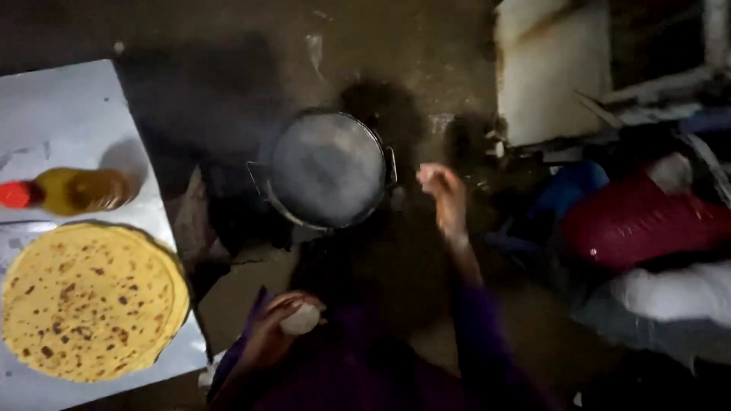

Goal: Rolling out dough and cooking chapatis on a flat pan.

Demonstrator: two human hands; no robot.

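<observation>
A stack of browned flatbreads (pixel 87 301) is lying on the pale table (pixel 68 114), a bottle of oil (pixel 72 190) on its side just behind it. The left hand (pixel 278 327) is cupping a pale dough ball (pixel 301 320), fingers clamped round it. The round pan (pixel 327 169) is sitting ahead. The right hand (pixel 442 190) is hovering beside it, blurred; I cannot tell its grip.

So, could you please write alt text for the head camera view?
A person's left hand holds a pale round dough ball while the right hand hovers beside a round grey metal pan. Left, golden spotted flatbreads are stacked beside a yellow oil bottle.
</observation>
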